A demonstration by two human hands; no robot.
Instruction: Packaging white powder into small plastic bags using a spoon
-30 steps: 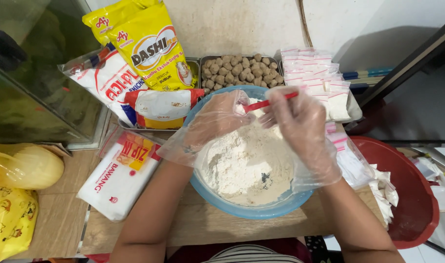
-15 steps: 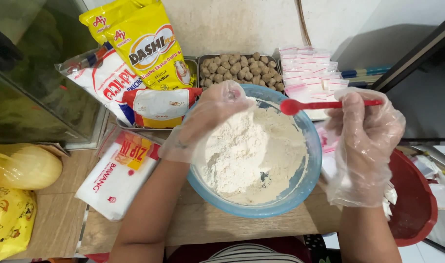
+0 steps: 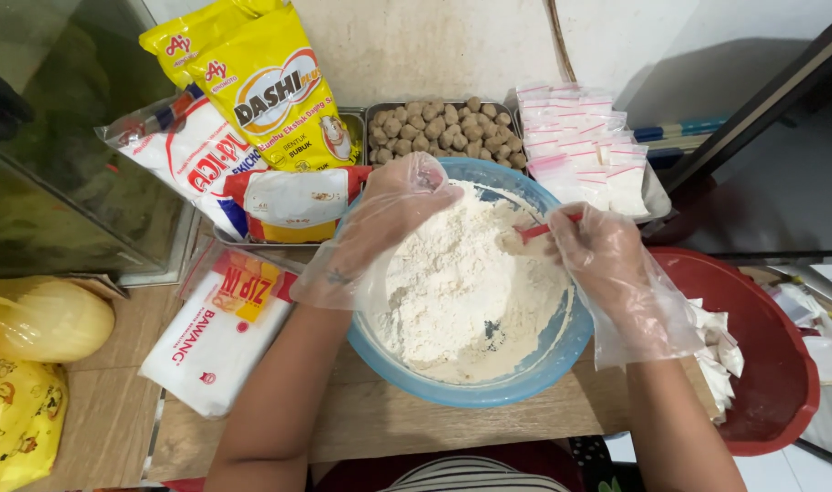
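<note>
1. Resting on the far left rim of the blue bowl (image 3: 452, 394), the left hand (image 3: 400, 205) in a clear plastic glove curls loosely over the flour (image 3: 462, 282), gripping nothing that shows.
2. The right hand (image 3: 607, 255), also gloved, pinches a red spoon (image 3: 536, 230) whose tip dips into the flour at the bowl's far right.
3. The bowl sits on the wooden surface (image 3: 370, 424), near the person.
4. Beyond it lie a tray of brown meatballs (image 3: 443, 128), yellow seasoning packets (image 3: 270, 87) and small zip bags (image 3: 585, 146).
5. A red basin (image 3: 762, 364) stands right.
</note>
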